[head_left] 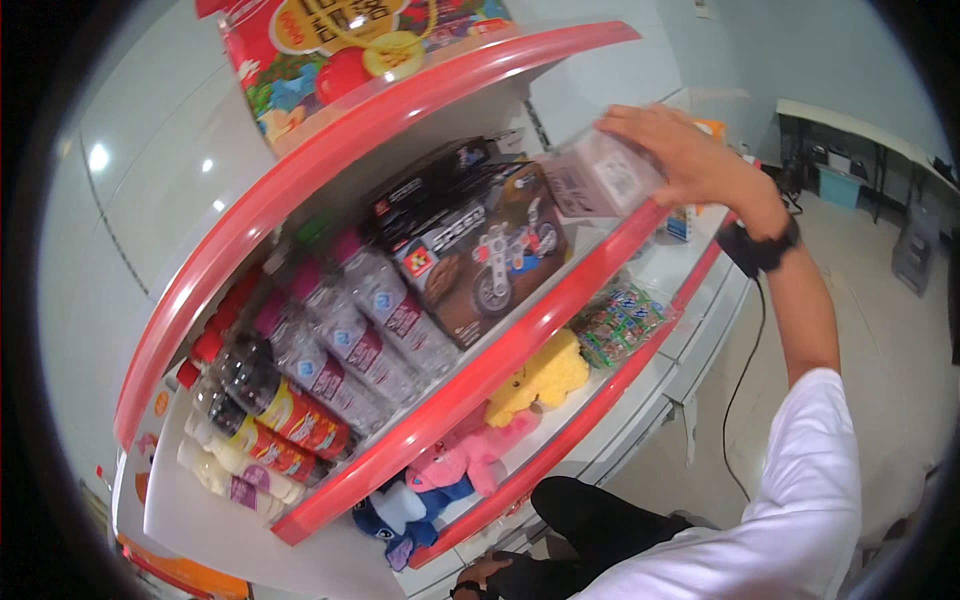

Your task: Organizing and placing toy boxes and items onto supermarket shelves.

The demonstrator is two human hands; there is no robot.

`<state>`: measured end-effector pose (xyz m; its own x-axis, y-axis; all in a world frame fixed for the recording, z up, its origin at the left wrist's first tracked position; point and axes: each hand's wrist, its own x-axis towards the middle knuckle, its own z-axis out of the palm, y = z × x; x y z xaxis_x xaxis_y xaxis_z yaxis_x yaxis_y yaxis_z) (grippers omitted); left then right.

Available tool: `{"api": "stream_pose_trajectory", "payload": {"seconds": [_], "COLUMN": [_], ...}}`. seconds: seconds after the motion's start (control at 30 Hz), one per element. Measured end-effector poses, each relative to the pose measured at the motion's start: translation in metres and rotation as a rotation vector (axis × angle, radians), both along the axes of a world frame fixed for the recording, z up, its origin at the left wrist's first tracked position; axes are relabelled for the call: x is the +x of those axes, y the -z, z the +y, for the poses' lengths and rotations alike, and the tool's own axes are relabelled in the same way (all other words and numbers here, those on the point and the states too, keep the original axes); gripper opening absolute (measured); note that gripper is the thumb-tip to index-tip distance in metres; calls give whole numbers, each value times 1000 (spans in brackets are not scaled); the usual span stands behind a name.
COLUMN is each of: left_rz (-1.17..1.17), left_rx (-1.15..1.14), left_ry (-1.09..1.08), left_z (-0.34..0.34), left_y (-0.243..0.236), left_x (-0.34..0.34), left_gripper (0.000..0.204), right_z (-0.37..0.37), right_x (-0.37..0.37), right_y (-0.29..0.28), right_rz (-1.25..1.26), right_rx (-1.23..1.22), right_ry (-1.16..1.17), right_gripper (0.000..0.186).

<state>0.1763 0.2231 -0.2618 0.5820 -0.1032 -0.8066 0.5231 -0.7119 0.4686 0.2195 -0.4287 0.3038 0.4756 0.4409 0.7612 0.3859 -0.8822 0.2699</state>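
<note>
My right hand (678, 152) grips a translucent pale box (598, 188) at the right end of the red-edged upper shelf (530, 328). Beside it stand boxed motorbike model kits (450, 265). Clear bottles with purple labels (355, 350), dark drink bottles (285, 420) and pale bottles (240, 470) line the left part of that shelf. My left hand (480, 568) is low at the bottom edge by my dark-clothed leg, small and partly hidden; I cannot tell whether its fingers hold anything.
The lower shelf holds yellow (540, 375), pink (455, 455) and blue (395, 515) plush toys and small packets (620, 320). A colourful package (290, 60) sits above. A cable (730, 420) runs along the floor; a bench (860, 140) is at right.
</note>
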Motion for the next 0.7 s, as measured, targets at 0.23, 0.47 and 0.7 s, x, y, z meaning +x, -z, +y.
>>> {"api": "stream_pose_trajectory", "payload": {"seconds": [0.23, 0.47, 0.7], "left_rz": [-55, -115, -170], "left_rx": [82, 116, 134], "left_ry": [158, 141, 114], "left_z": [8, -6, -28], "left_y": [26, 16, 11], "left_x": [6, 5, 4], "left_gripper": [93, 87, 82], "right_z": [-3, -24, -37], "right_x": [85, 135, 130], "right_y": [-29, -47, -57], "right_rz": [438, 745, 836], "right_rx": [125, 232, 199], "right_ry": [-140, -269, -147], "right_gripper": [90, 90, 89]}}
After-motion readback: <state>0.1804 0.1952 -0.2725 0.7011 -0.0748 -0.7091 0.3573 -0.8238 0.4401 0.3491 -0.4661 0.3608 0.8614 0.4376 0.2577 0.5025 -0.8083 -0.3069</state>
